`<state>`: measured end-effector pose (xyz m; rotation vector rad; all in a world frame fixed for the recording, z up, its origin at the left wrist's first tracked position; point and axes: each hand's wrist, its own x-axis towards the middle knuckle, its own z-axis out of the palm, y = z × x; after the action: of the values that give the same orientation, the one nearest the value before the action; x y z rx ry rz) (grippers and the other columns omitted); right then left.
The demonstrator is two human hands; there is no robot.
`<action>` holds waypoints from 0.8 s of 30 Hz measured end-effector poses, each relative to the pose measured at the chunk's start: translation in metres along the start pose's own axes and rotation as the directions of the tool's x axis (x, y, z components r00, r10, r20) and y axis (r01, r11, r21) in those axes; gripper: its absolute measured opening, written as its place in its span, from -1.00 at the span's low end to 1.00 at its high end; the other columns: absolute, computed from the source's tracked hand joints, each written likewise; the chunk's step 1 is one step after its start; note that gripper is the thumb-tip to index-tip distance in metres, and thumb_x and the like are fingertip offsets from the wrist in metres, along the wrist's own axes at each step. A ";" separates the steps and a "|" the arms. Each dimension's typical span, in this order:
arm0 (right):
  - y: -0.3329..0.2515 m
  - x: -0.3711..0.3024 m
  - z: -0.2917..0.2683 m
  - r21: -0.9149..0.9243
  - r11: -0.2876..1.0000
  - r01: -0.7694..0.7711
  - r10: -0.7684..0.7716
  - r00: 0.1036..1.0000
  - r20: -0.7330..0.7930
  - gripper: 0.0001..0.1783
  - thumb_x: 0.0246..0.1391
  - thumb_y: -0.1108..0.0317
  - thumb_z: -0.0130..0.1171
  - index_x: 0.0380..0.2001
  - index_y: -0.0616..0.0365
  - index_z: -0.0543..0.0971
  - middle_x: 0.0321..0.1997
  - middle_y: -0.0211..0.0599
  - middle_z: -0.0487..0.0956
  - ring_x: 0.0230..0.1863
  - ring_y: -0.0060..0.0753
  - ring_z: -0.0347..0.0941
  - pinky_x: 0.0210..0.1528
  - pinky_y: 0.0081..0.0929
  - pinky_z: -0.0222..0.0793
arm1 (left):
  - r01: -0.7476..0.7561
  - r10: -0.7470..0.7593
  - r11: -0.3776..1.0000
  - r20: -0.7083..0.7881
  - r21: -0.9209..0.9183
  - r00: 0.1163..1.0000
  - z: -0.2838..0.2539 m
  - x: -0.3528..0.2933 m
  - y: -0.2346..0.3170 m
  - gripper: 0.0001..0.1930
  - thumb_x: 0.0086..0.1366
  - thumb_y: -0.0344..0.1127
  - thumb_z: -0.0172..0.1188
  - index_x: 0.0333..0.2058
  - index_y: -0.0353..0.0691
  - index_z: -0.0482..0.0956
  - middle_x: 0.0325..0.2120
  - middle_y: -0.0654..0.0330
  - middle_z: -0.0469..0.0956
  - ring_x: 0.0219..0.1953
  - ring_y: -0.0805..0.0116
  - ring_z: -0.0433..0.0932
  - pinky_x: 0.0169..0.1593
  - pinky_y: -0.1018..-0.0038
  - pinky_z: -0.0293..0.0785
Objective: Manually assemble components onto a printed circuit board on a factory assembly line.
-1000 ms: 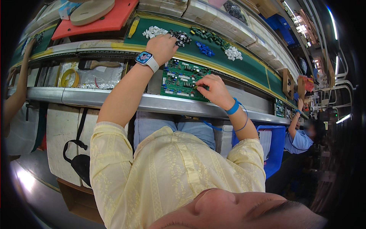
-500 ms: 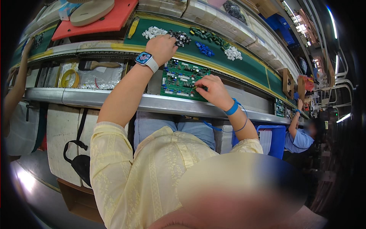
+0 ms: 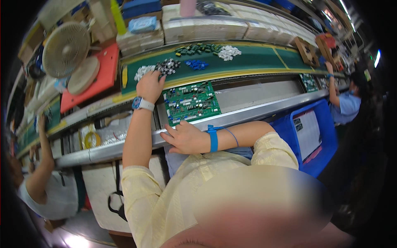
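My left hand (image 3: 150, 86), wearing a white-strapped watch, reaches over the green belt. Its bent fingers touch the edge where a pile of white connectors (image 3: 143, 72) meets a pile of black components (image 3: 168, 65); whatever the fingertips pinch is hidden. My right hand (image 3: 188, 138), with a blue wrist strap (image 3: 213, 139), is at the metal rail (image 3: 244, 115), fingers spread and no part visible in them. Just beyond that hand lies a green circuit board (image 3: 192, 102) fitted with many small components.
Blue parts (image 3: 197, 65), green components (image 3: 198, 49) and more white parts (image 3: 230, 52) sit farther along the belt (image 3: 256, 60). A blue bin (image 3: 326, 142) stands at right. Yellow tape (image 3: 92, 139) lies at left. Co-workers flank me, beside a fan (image 3: 66, 44) at left.
My right hand has drawn back from the circuit board toward me and to the left, onto the rail. My left hand has shifted slightly toward the white connectors. The whole view has turned.
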<state>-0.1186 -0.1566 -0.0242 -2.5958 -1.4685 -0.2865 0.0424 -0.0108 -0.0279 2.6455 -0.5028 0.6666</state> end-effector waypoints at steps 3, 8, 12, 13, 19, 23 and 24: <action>0.009 -0.011 0.003 0.004 1.000 -0.023 0.023 1.000 0.001 -0.32 -0.12 -0.06 0.14 -0.04 0.23 0.36 -0.10 0.03 0.43 -0.39 -0.20 0.45 -0.32 -0.32 0.25 | 0.017 -0.017 1.000 0.030 -0.003 0.999 0.000 0.001 0.004 -0.79 0.08 -0.14 0.15 -0.42 -0.14 0.55 -0.46 0.14 0.51 -0.36 0.13 0.50 -0.32 0.28 0.43; 0.028 -0.052 -0.014 0.012 0.990 -0.137 0.137 0.990 0.014 -0.38 -0.09 -0.05 0.12 -0.09 0.23 0.39 -0.25 -0.15 0.46 -0.42 -0.23 0.46 -0.33 -0.33 0.25 | 0.035 -0.035 0.999 0.047 0.015 0.998 0.000 -0.001 0.000 -0.78 0.09 -0.13 0.16 -0.37 -0.12 0.56 -0.45 0.12 0.51 -0.34 0.11 0.50 -0.31 0.27 0.42; 0.055 -0.104 -0.029 0.048 0.955 -0.293 0.292 0.956 0.015 -0.48 -0.06 -0.03 0.09 -0.20 0.20 0.43 -0.31 -0.19 0.45 -0.43 -0.15 0.46 -0.35 -0.27 0.29 | 0.023 -0.024 0.999 0.022 0.022 0.999 0.002 -0.004 -0.010 -0.78 0.09 -0.15 0.16 -0.39 -0.15 0.57 -0.48 0.13 0.51 -0.39 0.10 0.49 -0.35 0.28 0.40; 0.063 -0.119 -0.031 0.065 0.935 -0.350 0.350 0.937 0.010 -0.52 -0.05 -0.03 0.08 -0.25 0.19 0.44 -0.32 -0.18 0.46 -0.44 -0.11 0.46 -0.36 -0.23 0.32 | 0.022 -0.022 1.000 0.041 0.016 0.999 0.002 -0.002 -0.008 -0.78 0.10 -0.16 0.15 -0.39 -0.17 0.56 -0.48 0.12 0.51 -0.40 0.11 0.49 -0.34 0.28 0.39; 0.108 -0.196 -0.060 -0.132 0.680 -0.722 0.729 0.684 0.017 -0.56 0.00 -0.04 0.01 -0.41 0.18 0.48 -0.41 -0.18 0.50 -0.39 -0.08 0.48 -0.35 -0.19 0.39 | -0.001 0.001 1.000 0.029 0.005 1.000 0.002 0.001 -0.002 -0.80 0.11 -0.19 0.14 -0.39 -0.20 0.55 -0.51 0.13 0.49 -0.41 0.12 0.48 -0.34 0.29 0.39; 0.141 -0.240 -0.073 -0.236 0.520 -0.821 0.842 0.540 -0.022 -0.54 0.03 -0.05 -0.03 -0.43 0.18 0.50 -0.40 -0.15 0.52 -0.36 -0.10 0.50 -0.31 -0.22 0.40 | 0.006 -0.006 1.000 0.041 0.005 0.999 0.002 0.000 -0.002 -0.81 0.12 -0.21 0.14 -0.39 -0.19 0.54 -0.52 0.14 0.48 -0.43 0.14 0.48 -0.35 0.30 0.38; 0.149 -0.250 -0.077 -0.269 0.444 -0.855 0.883 0.468 -0.031 -0.53 0.03 -0.06 -0.04 -0.44 0.18 0.51 -0.39 -0.13 0.53 -0.35 -0.11 0.50 -0.31 -0.24 0.41 | 0.012 -0.013 1.000 0.038 0.008 0.999 0.002 0.000 -0.001 -0.81 0.12 -0.21 0.14 -0.39 -0.19 0.54 -0.52 0.14 0.48 -0.43 0.14 0.48 -0.35 0.30 0.38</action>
<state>-0.1238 -0.4569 -0.0134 -3.1837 0.1152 -0.1763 0.0435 -0.0103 -0.0298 2.6712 -0.4951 0.6166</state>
